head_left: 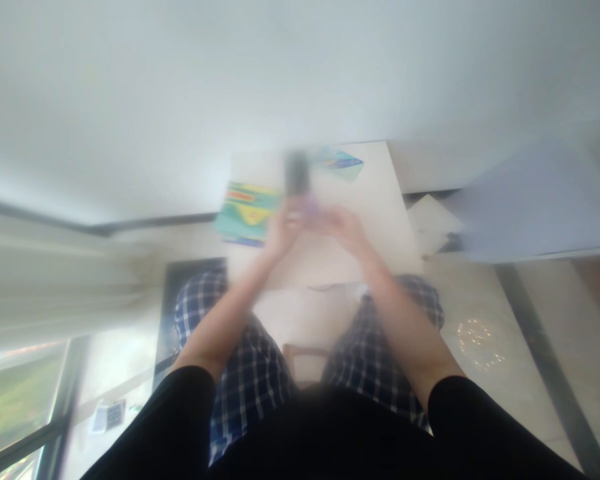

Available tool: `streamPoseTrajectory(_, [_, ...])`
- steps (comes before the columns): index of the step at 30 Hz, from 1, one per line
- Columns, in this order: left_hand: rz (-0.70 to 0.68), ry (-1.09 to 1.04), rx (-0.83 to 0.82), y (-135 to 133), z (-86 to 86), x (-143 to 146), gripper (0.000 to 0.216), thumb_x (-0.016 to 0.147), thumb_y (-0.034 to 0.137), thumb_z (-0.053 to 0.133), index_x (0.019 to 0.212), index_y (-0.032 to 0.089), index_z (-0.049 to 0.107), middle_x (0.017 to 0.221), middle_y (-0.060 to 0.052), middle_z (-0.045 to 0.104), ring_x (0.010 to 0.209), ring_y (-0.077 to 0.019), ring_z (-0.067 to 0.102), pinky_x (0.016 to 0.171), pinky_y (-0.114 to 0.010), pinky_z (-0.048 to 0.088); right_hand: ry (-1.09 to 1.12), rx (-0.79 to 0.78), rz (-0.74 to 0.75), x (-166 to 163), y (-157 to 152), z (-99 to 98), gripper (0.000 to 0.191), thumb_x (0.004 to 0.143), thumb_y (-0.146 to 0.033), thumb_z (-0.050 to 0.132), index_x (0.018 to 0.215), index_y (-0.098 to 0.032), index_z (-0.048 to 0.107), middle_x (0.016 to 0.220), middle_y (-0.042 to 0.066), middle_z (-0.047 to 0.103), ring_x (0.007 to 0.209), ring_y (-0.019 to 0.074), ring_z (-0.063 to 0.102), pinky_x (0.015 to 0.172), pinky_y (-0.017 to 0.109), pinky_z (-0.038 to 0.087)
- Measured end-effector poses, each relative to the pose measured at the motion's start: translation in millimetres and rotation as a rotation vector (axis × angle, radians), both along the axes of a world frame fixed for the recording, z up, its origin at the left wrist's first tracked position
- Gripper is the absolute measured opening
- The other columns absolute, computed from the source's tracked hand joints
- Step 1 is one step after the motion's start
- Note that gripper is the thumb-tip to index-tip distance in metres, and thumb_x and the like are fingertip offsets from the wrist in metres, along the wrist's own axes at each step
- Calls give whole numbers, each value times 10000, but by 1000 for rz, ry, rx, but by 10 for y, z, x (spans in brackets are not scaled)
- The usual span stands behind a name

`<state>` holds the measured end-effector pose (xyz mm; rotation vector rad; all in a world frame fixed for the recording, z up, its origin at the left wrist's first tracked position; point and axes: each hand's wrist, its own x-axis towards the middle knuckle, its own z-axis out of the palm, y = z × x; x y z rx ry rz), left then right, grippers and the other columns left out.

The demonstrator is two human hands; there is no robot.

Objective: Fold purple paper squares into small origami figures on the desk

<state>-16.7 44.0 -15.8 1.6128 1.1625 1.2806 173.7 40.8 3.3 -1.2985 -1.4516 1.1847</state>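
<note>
The picture is smeared by motion. Both hands are raised over a small pale table. My left hand is closed around a dark upright object with a pale purple part below it; I cannot make out what it is. My right hand is close beside it, touching or almost touching the purple part, and its fingers are too blurred to read. A colourful green and yellow box lies on the table just left of my left hand. A blue and green card or packet lies at the table's far edge.
My knees in checked blue trousers are under the table's near edge. A white wall fills the top. A bed or surface with a pale lilac sheet is at the right. A window is at the lower left, with tiled floor around.
</note>
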Motion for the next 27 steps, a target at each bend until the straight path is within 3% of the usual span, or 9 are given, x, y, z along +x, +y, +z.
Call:
streamPoseTrajectory(4, [85, 100, 13, -44, 82, 10, 346, 890, 443, 632, 1166, 238, 603, 1198, -71, 695, 993, -172, 707, 734, -238, 595, -99, 52, 40, -10, -14, -48, 299, 761, -478, 730, 903, -218, 680, 917, 27, 761, 894, 202, 718, 873, 390, 587])
streamPoseTrajectory(9, [203, 47, -29, -50, 94, 45, 372, 864, 521, 662, 1071, 212, 638, 1089, -72, 713, 956, -178, 706, 688, -222, 590, -138, 99, 49, -10, -35, -46, 243, 794, -442, 691, 899, -223, 679, 926, 32, 770, 887, 204, 729, 845, 380, 600])
streamPoseTrajectory(13, [192, 21, -16, -65, 145, 50, 362, 857, 550, 657, 963, 204, 671, 1126, -88, 713, 1046, -213, 685, 738, -254, 593, -188, 134, 40, -10, -59, -18, 224, 810, -430, 672, 906, -229, 682, 927, 36, 773, 874, 207, 734, 828, 377, 607])
streamPoseTrajectory(21, [185, 33, 0, -78, 197, 38, 313, 861, 514, 659, 921, 209, 701, 1080, -93, 735, 1095, -261, 675, 888, -361, 570, -261, 196, 62, -17, -92, -9, 179, 858, -375, 604, 926, -238, 697, 932, 32, 777, 895, 206, 736, 819, 347, 607])
streamPoseTrajectory(25, [139, -2, -31, -49, 214, 2, 326, 847, 530, 666, 859, 207, 712, 1133, -90, 729, 1156, -285, 653, 963, -409, 536, -223, 187, 83, -32, -96, 34, 241, 853, -400, 605, 983, -230, 716, 977, 37, 780, 911, 210, 736, 830, 351, 599])
streamPoseTrajectory(27, [106, -31, -57, -38, 237, -14, 345, 842, 544, 667, 824, 202, 710, 1087, -84, 738, 1092, -270, 679, 948, -399, 540, -173, 163, 105, -39, -95, 56, 297, 837, -421, 623, 1040, -227, 722, 1036, 43, 778, 955, 217, 733, 822, 346, 599])
